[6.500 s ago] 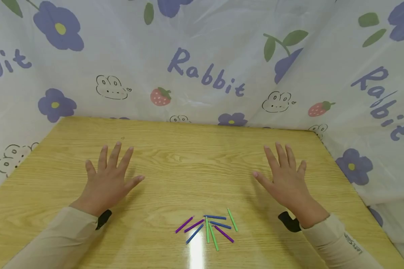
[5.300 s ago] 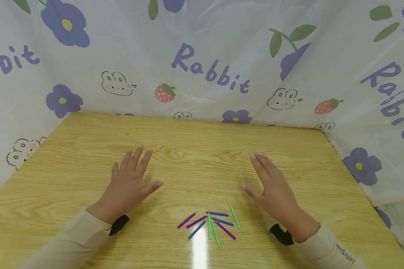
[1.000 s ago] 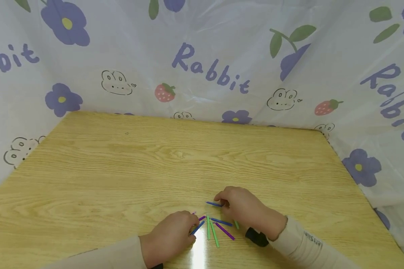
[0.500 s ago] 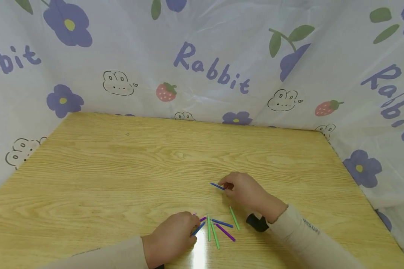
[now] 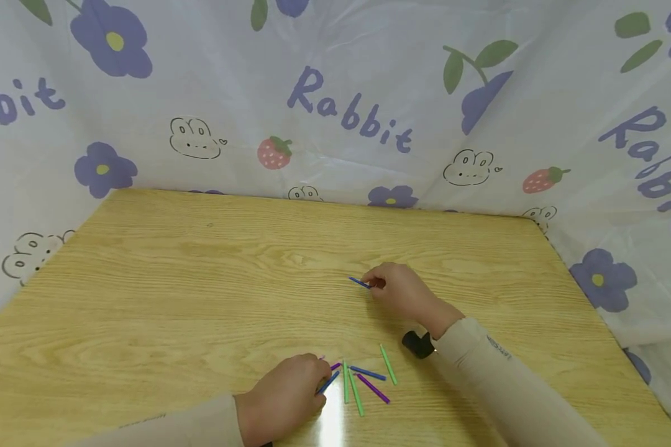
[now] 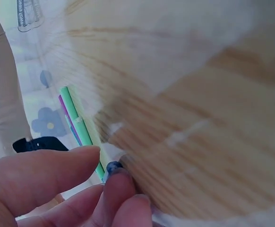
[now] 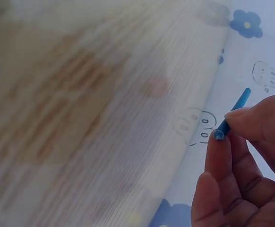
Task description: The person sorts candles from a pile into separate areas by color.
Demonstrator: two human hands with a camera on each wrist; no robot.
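In the head view my right hand (image 5: pixel 402 290) pinches a thin blue candle-like stick (image 5: pixel 360 282) over the middle of the table. Thumb and fingertips grip that stick (image 7: pixel 234 111) in the right wrist view, its rough end towards the camera. Low in the head view, my left hand (image 5: pixel 284 395) rests beside another blue stick (image 5: pixel 328 382), fingers loosely bent. Thumb and index finger stand apart in the left wrist view, with a dark blue stick end (image 6: pixel 114 166) by the fingertips. A purple stick (image 5: pixel 335 367) is partly hidden by the left hand.
Right of the left hand lie a blue stick (image 5: pixel 368 373), a purple stick (image 5: pixel 373 388) and green sticks, one (image 5: pixel 387 364) set apart. The wooden table (image 5: pixel 201 285) meets a printed sheet (image 5: pixel 346 81) at the back.
My right hand has picked up a blue stick from the top of the group and moved it farther up the table. The left hand has stayed almost still over the last second.
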